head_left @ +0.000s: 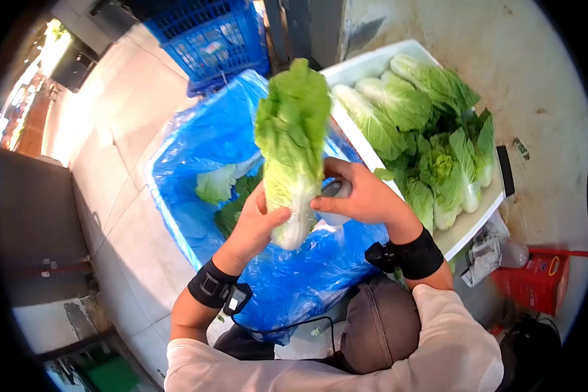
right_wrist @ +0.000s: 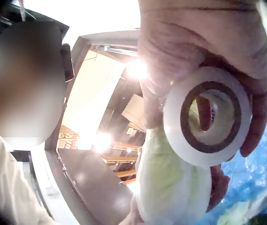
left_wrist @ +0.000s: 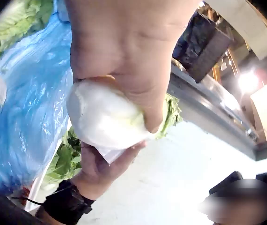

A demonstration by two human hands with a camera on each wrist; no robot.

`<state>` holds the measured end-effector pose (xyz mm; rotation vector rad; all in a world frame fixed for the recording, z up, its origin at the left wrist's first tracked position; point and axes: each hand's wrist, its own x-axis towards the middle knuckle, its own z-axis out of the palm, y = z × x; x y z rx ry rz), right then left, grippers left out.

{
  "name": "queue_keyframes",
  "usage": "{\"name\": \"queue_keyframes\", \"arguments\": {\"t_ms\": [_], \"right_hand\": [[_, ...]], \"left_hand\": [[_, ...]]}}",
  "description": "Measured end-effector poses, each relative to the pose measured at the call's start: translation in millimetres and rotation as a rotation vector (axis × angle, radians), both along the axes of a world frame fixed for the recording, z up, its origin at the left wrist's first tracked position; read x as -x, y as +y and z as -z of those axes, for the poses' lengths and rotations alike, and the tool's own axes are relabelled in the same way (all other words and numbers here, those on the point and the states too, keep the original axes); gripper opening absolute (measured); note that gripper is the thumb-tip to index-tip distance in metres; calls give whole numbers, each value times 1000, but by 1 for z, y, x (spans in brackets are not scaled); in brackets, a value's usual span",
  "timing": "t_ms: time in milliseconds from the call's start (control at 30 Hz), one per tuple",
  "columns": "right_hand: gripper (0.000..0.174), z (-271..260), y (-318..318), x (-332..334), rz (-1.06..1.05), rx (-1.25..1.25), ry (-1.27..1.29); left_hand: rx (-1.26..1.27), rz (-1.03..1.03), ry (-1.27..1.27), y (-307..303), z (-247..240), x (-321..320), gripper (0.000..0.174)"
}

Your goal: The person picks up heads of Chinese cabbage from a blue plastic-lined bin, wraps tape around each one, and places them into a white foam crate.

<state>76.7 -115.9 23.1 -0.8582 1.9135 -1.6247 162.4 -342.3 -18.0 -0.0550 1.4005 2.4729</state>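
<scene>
A head of Chinese cabbage (head_left: 293, 124) stands upright over the blue bag, leafy end up and white base down. My left hand (head_left: 249, 227) grips its lower part from the left, thumb across the front. In my right hand (head_left: 371, 195) is a roll of clear tape (right_wrist: 174, 136), held against the cabbage's right side with the thumb on the stem. One finger shows through the roll's core in the right wrist view. From below, the left wrist view shows the round white cabbage base (left_wrist: 103, 115) and a clear strip hanging under it.
An open blue plastic bag (head_left: 176, 209) lines a container below my hands, with loose leaves (head_left: 217, 184) inside. On the right, a white foam box (head_left: 366, 151) holds several cabbages (head_left: 398, 101). A blue crate (head_left: 209, 49) stands behind, and a red box (head_left: 536, 281) sits at far right.
</scene>
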Motion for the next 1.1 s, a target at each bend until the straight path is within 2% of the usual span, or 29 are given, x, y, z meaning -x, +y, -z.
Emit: {"name": "queue_keyframes", "arguments": {"t_ms": [100, 133, 233, 300, 367, 433, 500, 567, 667, 733, 800, 967, 1033, 1100], "right_hand": [[69, -23, 7, -12, 116, -146, 101], [67, -32, 7, -21, 133, -145, 177], [65, -72, 9, -43, 96, -121, 250], [64, -98, 14, -53, 45, -105, 254], [62, -122, 24, -65, -34, -219, 326], [60, -136, 33, -77, -42, -231, 381], [58, -134, 45, -84, -47, -122, 413], [56, -140, 52, -94, -78, -136, 482], [59, -141, 50, -108, 20, -105, 547], [65, -149, 47, -113, -13, -114, 337], [68, -144, 46, -115, 5, -99, 377], [77, -146, 65, -121, -25, -162, 391], [80, -140, 70, -122, 17, -193, 344], [83, -121, 73, -117, 60, -145, 337]], "left_hand": [[185, -41, 202, 10, -38, -8, 93], [256, 32, 272, 10, -47, -13, 99], [387, -35, 322, 29, -74, -37, 105], [400, -46, 347, 36, -98, -50, 104], [365, -114, 322, 46, -122, -67, 96], [341, -115, 292, 42, -127, -79, 92], [309, -110, 243, 44, -131, -92, 89], [187, -148, 222, 49, -139, -102, 88], [54, -178, 270, 59, -139, -110, 87], [-7, -143, 301, 66, -145, -110, 85], [241, -216, 393, 75, -153, -110, 84], [318, -193, 432, 94, -151, -110, 76], [510, -142, 449, 97, -148, -110, 78], [560, -144, 474, 102, -140, -107, 79]]}}
